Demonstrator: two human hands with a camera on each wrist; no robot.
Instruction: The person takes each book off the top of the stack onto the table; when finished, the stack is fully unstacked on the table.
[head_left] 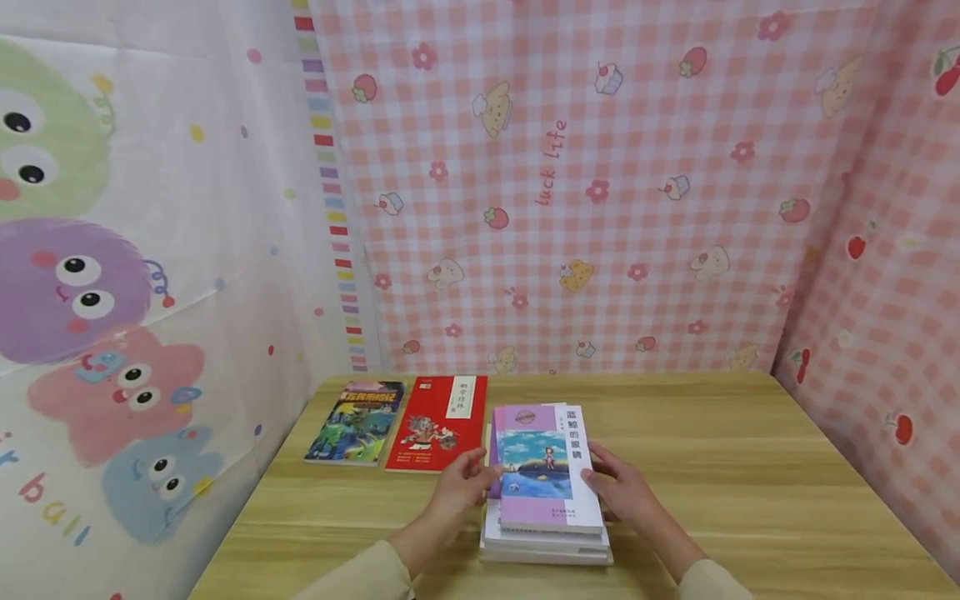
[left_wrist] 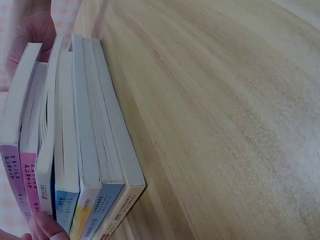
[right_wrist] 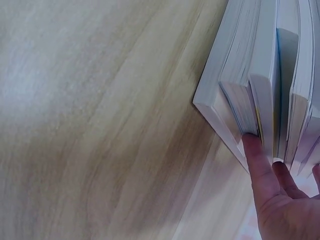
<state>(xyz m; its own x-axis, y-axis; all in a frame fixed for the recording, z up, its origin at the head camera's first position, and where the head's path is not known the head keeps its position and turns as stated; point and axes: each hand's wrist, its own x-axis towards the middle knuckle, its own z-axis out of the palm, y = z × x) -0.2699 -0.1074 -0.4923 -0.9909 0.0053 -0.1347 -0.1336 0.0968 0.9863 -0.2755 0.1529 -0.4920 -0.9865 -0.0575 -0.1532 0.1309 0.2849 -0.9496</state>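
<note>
A stack of several paperback books stands near the front of the table. Its top book [head_left: 536,467] has a white and lilac cover with a blue seaside picture. My left hand [head_left: 459,485] touches the stack's left side, where fingers [left_wrist: 47,227] rest against coloured spines in the left wrist view. On the other side, my right hand [head_left: 621,485] lies along the page edges, thumb at the top book's right edge. Fingers [right_wrist: 260,170] press the lower books' edges [right_wrist: 240,80] in the right wrist view. The books are unevenly aligned, some jutting past others.
To the left of the stack lies a red book [head_left: 442,425]. Beside it, farther left, is a book with a colourful green and blue cover [head_left: 356,425]. The wooden table [head_left: 720,467] meets a pink checked curtain [head_left: 562,233] at its back edge.
</note>
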